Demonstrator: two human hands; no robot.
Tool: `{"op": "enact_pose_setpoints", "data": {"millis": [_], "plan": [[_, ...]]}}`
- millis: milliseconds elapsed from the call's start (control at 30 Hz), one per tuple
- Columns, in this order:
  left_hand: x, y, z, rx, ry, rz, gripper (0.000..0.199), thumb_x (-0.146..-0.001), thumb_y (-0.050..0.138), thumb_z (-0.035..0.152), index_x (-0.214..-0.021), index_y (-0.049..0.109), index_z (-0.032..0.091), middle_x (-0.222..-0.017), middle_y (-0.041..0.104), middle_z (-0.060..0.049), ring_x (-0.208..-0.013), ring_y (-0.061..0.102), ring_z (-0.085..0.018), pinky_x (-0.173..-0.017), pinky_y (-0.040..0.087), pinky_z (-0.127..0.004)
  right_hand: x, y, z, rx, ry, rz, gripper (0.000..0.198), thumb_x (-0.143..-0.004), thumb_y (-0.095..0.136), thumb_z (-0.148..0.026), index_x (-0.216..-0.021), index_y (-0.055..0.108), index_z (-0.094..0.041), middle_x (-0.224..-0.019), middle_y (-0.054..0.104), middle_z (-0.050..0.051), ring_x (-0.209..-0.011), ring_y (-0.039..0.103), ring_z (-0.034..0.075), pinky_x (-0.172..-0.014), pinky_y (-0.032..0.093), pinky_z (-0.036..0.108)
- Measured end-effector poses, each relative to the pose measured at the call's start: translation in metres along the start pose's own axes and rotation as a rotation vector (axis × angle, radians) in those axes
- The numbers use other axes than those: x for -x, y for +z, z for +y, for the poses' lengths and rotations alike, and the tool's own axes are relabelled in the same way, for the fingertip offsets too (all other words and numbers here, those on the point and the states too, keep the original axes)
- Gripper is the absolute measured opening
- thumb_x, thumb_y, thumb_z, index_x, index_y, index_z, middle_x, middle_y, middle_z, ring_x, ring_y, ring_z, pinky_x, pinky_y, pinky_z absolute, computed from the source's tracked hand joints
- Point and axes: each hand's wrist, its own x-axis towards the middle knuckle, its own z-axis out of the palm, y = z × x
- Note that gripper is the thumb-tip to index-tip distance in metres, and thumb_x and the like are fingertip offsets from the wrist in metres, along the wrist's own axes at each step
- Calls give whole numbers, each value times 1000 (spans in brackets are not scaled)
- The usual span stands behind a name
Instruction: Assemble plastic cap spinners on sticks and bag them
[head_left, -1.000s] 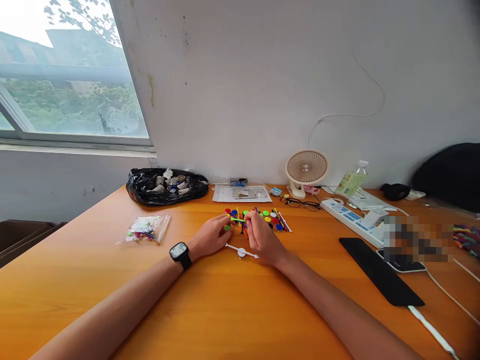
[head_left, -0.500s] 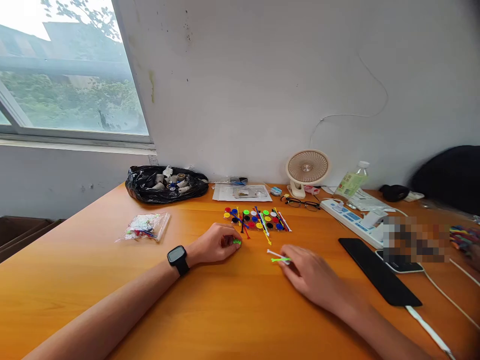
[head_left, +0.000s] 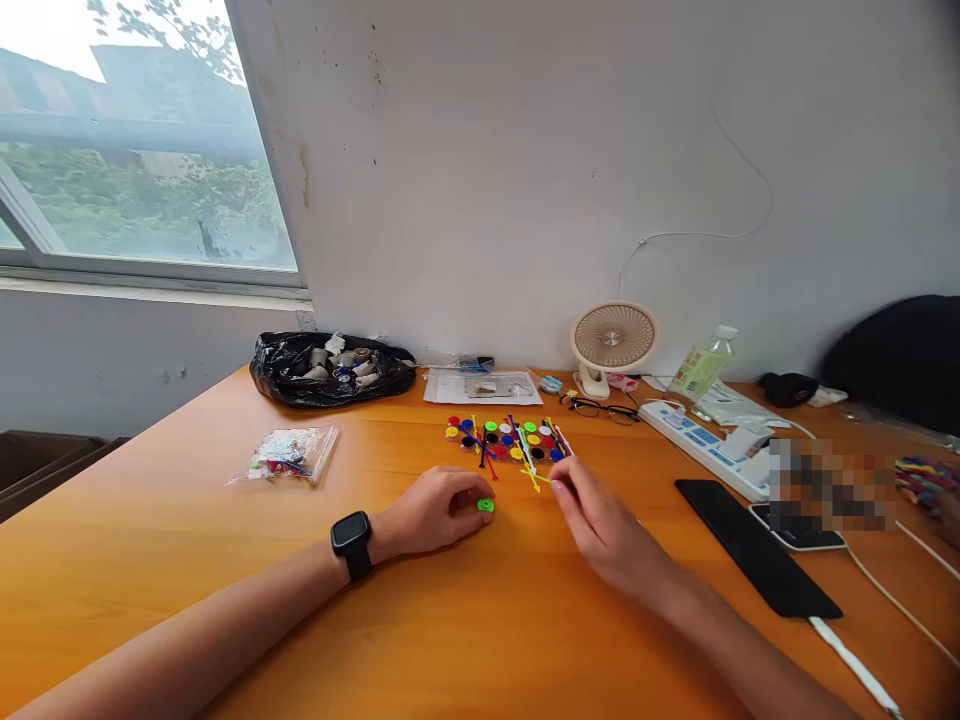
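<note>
A small round green plastic piece [head_left: 486, 506] sits at the fingertips of my left hand [head_left: 429, 508], which wears a black watch and is closed on it just above the table. My right hand [head_left: 600, 515] pinches a thin yellow-green plastic stick [head_left: 536, 477] that points left from the fingertips. This stick reaches over a yellow arrow-tipped stick [head_left: 536, 487] on the table. Behind both hands lie several coloured discs [head_left: 499, 452] with coloured sticks strewn across them. Whether a white stick is still inside my right hand is hidden.
On the left lies a clear bag of plastic pieces [head_left: 289, 456], with a black plastic bag [head_left: 330, 372] behind it. A small fan [head_left: 613, 340], eyeglasses [head_left: 600, 408] and bottle [head_left: 703, 362] stand or lie at the back. To the right are a power strip [head_left: 701, 450] and black slab [head_left: 757, 548].
My right hand has moved forward to the scattered sticks; the white stick in its fingers no longer shows. My left hand has shifted slightly right and nearer, and more of the green piece shows.
</note>
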Motion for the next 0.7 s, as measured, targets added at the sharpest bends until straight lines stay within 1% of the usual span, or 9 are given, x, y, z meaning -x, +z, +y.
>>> {"op": "enact_pose_setpoints", "data": {"millis": [100, 133, 167, 233, 333, 400, 467, 567, 700], "plan": [[5, -3, 4, 21, -3, 76, 49, -85, 80, 41, -129, 65, 24, -104, 73, -5, -83, 66, -17, -71, 52, -27, -18, 17, -21, -185, -100, -88, 20, -109, 41, -33, -100, 57, -26, -94, 64, 4, -84, 61, 21, -78, 49, 34], [6, -5, 6, 35, 1, 100, 51, -86, 79, 41, -131, 63, 24, -110, 73, -6, -87, 66, -18, -75, 53, -28, -24, 23, -25, -239, -124, -102, 19, -108, 44, -32, -99, 60, -25, -98, 65, 5, -89, 61, 21, -82, 50, 34], [7, -7, 8, 52, 5, 121, 47, -88, 77, 41, -130, 63, 24, -113, 73, -7, -89, 66, -18, -77, 53, -29, -30, 30, -27, -288, -139, -105, 19, -106, 46, -30, -98, 62, -24, -102, 66, 6, -94, 62, 21, -86, 50, 35], [9, -11, 9, 84, 11, 155, 32, -94, 70, 39, -122, 66, 23, -111, 74, -7, -90, 66, -18, -79, 53, -29, -40, 43, -27, -387, -125, -105, 18, -104, 49, -29, -97, 65, -23, -105, 67, 6, -98, 63, 22, -89, 50, 36], [11, -15, 8, 93, -5, 175, 19, -99, 64, 33, -113, 69, 21, -99, 76, -4, -81, 65, -15, -73, 51, -27, -46, 59, -18, -579, -7, -136, 13, -98, 59, -35, -97, 63, -22, -97, 66, 4, -87, 63, 20, -78, 51, 32], [12, -14, 7, 69, 1, 163, 16, -99, 62, 30, -109, 72, 22, -94, 76, -3, -78, 64, -15, -73, 51, -27, -45, 65, -10, -705, 90, -169, 19, -95, 65, -41, -98, 60, -23, -87, 63, 1, -75, 60, 17, -66, 49, 29], [12, -13, 7, 32, 21, 132, 15, -99, 62, 28, -105, 74, 22, -92, 76, -3, -79, 65, -15, -75, 52, -28, -42, 68, -4, -778, 168, -190, 27, -90, 71, -45, -98, 58, -23, -80, 59, -2, -64, 56, 14, -57, 44, 26], [12, -11, 7, -31, 25, 90, 14, -98, 62, 28, -101, 75, 22, -89, 75, -4, -79, 65, -16, -75, 51, -29, -40, 70, 1, -767, 211, -173, 32, -83, 77, -46, -94, 57, -23, -81, 59, -3, -60, 53, 12, -53, 43, 25], [11, -10, 5, -86, 35, 96, 11, -95, 64, 23, -98, 74, 23, -90, 73, -5, -83, 65, -18, -76, 52, -29, -41, 74, 4, -721, 210, -139, 29, -81, 77, -42, -92, 59, -22, -81, 61, -2, -62, 56, 13, -51, 42, 24]]}}
